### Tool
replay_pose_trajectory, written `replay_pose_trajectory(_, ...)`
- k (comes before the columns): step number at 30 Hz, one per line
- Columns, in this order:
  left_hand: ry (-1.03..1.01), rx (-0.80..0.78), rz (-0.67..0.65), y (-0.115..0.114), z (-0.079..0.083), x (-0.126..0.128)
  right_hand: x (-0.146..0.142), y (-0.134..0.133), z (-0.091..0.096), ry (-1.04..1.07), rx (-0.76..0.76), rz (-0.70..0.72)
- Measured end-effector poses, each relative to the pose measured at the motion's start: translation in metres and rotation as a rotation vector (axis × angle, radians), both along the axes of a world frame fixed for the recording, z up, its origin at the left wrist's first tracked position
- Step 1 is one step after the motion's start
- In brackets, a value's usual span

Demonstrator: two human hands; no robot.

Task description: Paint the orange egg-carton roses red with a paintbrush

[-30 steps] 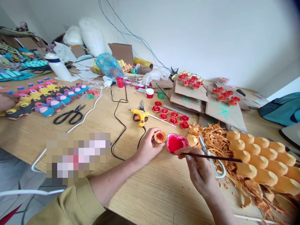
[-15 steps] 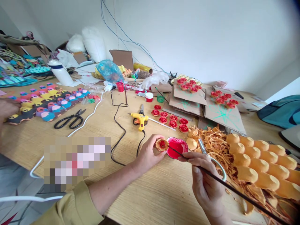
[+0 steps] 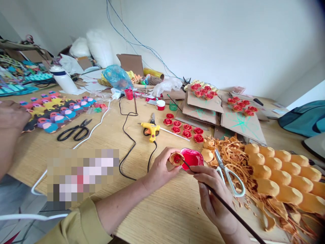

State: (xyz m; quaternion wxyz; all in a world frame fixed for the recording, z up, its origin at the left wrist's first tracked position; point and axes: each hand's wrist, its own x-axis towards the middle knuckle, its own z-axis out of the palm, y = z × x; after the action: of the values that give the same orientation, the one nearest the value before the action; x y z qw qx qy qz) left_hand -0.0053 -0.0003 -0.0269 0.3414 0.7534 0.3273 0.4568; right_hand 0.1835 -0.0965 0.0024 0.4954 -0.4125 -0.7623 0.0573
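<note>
Between the fingers of my left hand (image 3: 164,166) is an orange paper flower (image 3: 175,159), red at its centre and bare orange on the outer petals. My right hand (image 3: 215,200) is closed around a long dark paintbrush (image 3: 230,207), its tip inside the flower. Just behind the flower sits a small dish of red paint (image 3: 193,159). Scissors with pale handles (image 3: 235,184) lie to the right of my right hand. Several red-painted flowers (image 3: 187,134) stand in rows beyond the dish.
A yellow glue gun (image 3: 152,130) lies ahead with its black cord trailing. Orange egg-carton material (image 3: 275,169) and shredded scraps (image 3: 231,152) cover the right. Stacked cardboard (image 3: 203,112) bears more red flowers. Black scissors (image 3: 76,132) lie left, near another person's hand (image 3: 14,115).
My right hand and the brush have shifted left, uncovering more of the pale-handled scissors. More red shows in the flower. The other person's hand has come further into view at the left.
</note>
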Motion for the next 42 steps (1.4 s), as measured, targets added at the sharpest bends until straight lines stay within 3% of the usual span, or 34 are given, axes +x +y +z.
replay_pose_trajectory(5, -0.005, 0.016, 0.002, 0.000, -0.001, 0.000, 0.002, -0.004, -0.001, 0.002, 0.000, 0.067)
replay_pose_trajectory(18, 0.022, 0.037, -0.010, -0.001, 0.003, 0.000, 0.002, -0.001, 0.002, -0.004, 0.003, 0.054)
replay_pose_trajectory(30, -0.073, -0.083, -0.013, 0.002, -0.008, 0.001, 0.001, -0.004, 0.005, 0.025, 0.034, 0.006)
replay_pose_trajectory(42, -0.141, -0.193, -0.011, 0.000, 0.001, 0.001, -0.006, -0.008, 0.008, -0.132, 0.101, 0.061)
